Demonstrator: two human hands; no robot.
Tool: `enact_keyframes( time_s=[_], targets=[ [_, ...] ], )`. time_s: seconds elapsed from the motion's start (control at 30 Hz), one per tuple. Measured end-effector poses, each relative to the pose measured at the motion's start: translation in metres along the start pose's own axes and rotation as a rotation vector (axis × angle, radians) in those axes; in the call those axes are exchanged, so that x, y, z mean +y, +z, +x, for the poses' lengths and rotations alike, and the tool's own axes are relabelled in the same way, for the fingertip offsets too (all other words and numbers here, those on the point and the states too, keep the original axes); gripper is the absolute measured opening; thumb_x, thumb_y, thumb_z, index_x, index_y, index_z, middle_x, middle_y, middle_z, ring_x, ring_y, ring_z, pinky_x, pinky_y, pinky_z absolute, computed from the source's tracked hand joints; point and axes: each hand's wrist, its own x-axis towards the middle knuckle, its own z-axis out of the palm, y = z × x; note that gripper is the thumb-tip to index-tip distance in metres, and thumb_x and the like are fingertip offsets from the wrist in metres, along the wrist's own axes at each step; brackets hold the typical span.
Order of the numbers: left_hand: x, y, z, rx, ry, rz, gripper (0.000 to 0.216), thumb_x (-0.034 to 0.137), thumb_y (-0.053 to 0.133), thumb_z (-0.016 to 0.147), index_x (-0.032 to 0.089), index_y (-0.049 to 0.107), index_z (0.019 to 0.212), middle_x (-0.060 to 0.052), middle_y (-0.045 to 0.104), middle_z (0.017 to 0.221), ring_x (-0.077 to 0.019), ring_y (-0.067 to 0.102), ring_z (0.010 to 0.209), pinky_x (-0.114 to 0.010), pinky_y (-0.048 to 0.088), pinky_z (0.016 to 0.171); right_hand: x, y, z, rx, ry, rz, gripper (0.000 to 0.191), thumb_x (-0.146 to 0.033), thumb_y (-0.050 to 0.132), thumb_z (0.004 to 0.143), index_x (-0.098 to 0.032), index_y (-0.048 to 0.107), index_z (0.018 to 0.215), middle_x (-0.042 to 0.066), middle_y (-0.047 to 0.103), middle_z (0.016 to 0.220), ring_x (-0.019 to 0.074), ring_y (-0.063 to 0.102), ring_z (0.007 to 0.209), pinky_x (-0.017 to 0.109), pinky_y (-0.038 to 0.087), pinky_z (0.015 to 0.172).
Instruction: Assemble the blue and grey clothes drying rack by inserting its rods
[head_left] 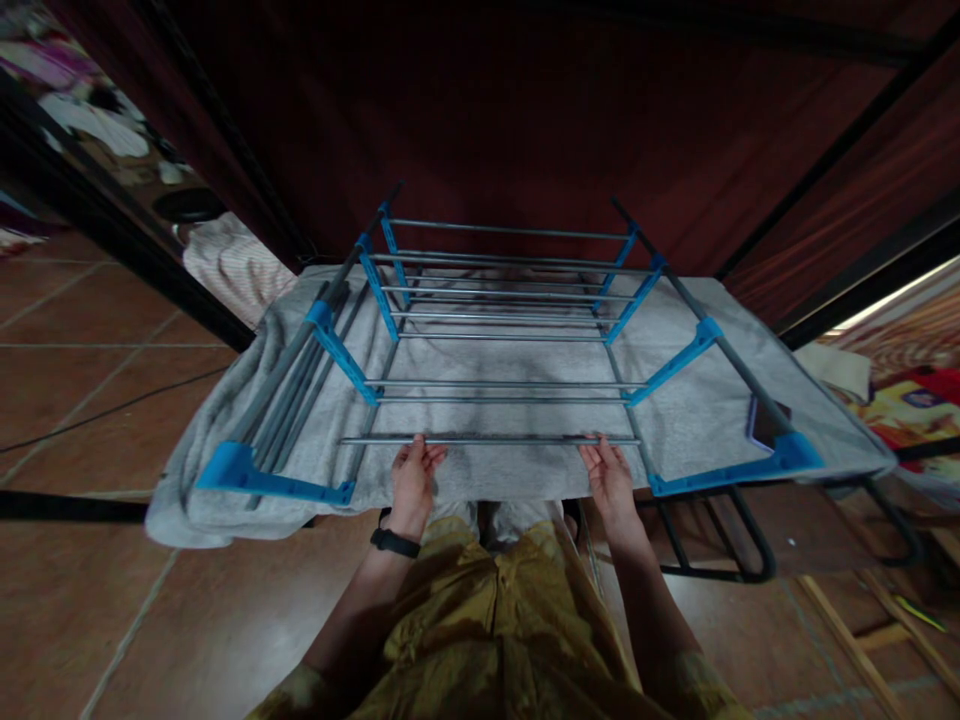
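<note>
My left hand (414, 482), below a dark wristband, pinches a thin metal rod (502, 441) near its left part. My right hand (609, 478) grips the same rod toward its right end. The rod lies level across the near side of a partly built rack of grey tubes with blue plastic brackets (660, 368). Several cross rods (510, 318) span between the brackets farther back. At the near corners, a left blue bracket (274, 482) and a right blue bracket (739, 472) flank my hands. I cannot tell whether the rod's ends touch the frame.
Grey cloth (487, 478) covers the surface under the rack. Several loose tubes (304, 385) lie inside its left side. A phone (766, 420) rests near the right bracket. Dark red fabric (495, 120) hangs behind, and a black metal frame (724, 575) stands at the lower right.
</note>
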Motion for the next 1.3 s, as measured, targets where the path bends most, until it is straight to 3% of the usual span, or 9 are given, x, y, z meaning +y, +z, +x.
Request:
enact_keyframes(
  time_s=[0.4, 1.03, 1.3],
  targets=[
    [0.018, -0.014, 0.013, 0.136, 0.101, -0.038, 0.011, 0.026, 0.057, 0.094, 0.017, 0.062, 0.088, -0.002, 0.070, 0.073, -0.0101, 0.065, 0.060, -0.023, 0.052, 0.065, 0.000, -0.001, -0.002, -0.006, -0.037, -0.028, 0.024, -0.031, 0.082, 0.075, -0.024, 0.060, 0.081, -0.001, 0.071, 0.093, 0.0156, 0.070, 0.094, 0.040, 0.054, 0.104],
    [0.004, -0.012, 0.007, 0.032, 0.044, 0.017, 0.029, 0.033, 0.075, 0.081, 0.019, 0.050, 0.073, 0.001, 0.065, 0.065, -0.0152, 0.071, 0.067, -0.025, 0.052, 0.066, -0.003, 0.003, -0.004, -0.041, -0.004, -0.046, 0.022, -0.024, 0.084, 0.069, -0.025, 0.065, 0.080, 0.000, 0.075, 0.092, 0.0169, 0.073, 0.092, 0.040, 0.058, 0.098],
    [0.007, -0.010, 0.006, 0.063, 0.046, 0.004, 0.025, 0.029, 0.072, 0.083, 0.019, 0.051, 0.076, 0.000, 0.066, 0.065, -0.0141, 0.070, 0.064, -0.024, 0.052, 0.064, 0.000, 0.000, -0.002, -0.030, -0.009, -0.027, 0.022, -0.024, 0.083, 0.072, -0.024, 0.063, 0.082, -0.002, 0.073, 0.091, 0.0148, 0.072, 0.090, 0.038, 0.057, 0.100]
  ],
)
